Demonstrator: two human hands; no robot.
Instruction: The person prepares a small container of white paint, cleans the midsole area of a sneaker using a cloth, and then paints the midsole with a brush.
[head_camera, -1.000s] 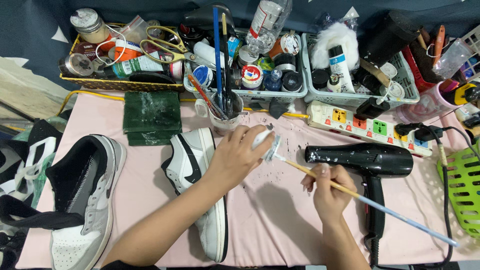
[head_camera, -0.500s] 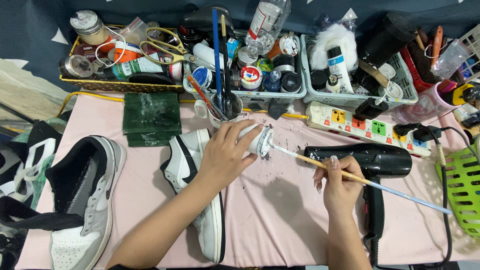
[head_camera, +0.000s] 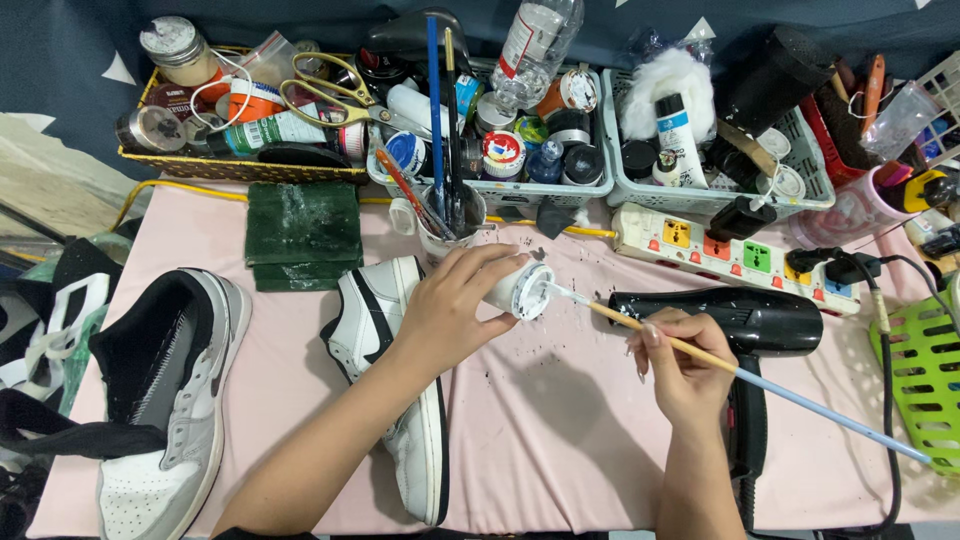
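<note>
Hands: the left hand (head_camera: 450, 305) grips a small white paint jar (head_camera: 520, 290), now tilted mouth-right above the pink desk (head_camera: 560, 440); the right hand (head_camera: 685, 365) pinches a long paintbrush (head_camera: 720, 362), whose tip has moved into the jar's mouth. Judged: loading paint. White-and-black sneaker (head_camera: 385, 330) lies beneath the left forearm.

A small white paint jar (head_camera: 520, 290) sits tilted in the fingers of the left hand (head_camera: 450, 310), its open mouth white inside. Between the fingers of the right hand (head_camera: 680, 365) runs a brush (head_camera: 740, 370) with a tan-to-pale-blue handle and white-loaded tip. Below the left fingers lies a white-and-black sneaker (head_camera: 395, 390) on a pink mat (head_camera: 560, 450) flecked with black specks. Just beyond the right fingers rests a black hair dryer (head_camera: 770, 320).
</note>
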